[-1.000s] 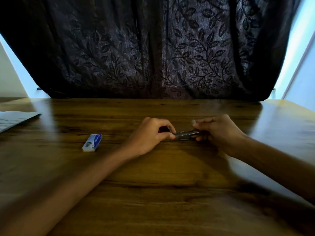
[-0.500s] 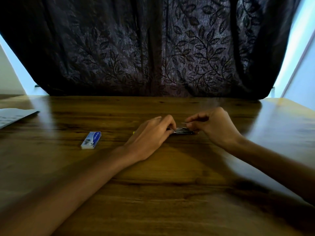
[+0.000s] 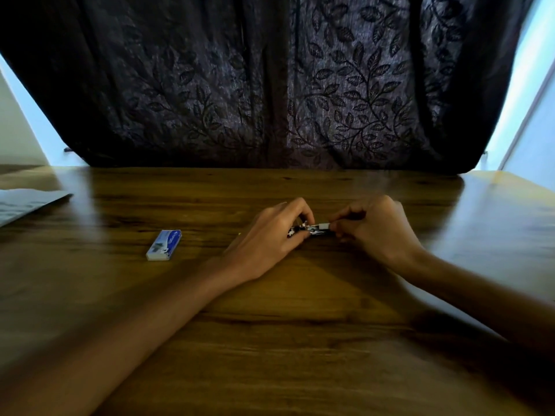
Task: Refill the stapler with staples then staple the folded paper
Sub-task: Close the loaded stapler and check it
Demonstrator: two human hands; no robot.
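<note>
Since 0.5 s ago the stapler (image 3: pixel 312 230) shows more metal btwn your hands, at table (image 3: pixel 300 340) centre. Left hand (image 3: pixel 270 238) pinches its 9 o'clock end, right hand (image 3: pixel 375 229) its 3 o'clock end. Keep the tray level; staple box (image 3: pixel 164 245) waits at 9 o'clock, paper (image 3: pixel 27 202) beyond.

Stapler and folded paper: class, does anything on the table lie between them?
Nothing visible does. The stapler sits mid-table, gripped by the left hand and right hand. The paper lies at the far left edge. The staple box lies nearer the person, off that line.
</note>
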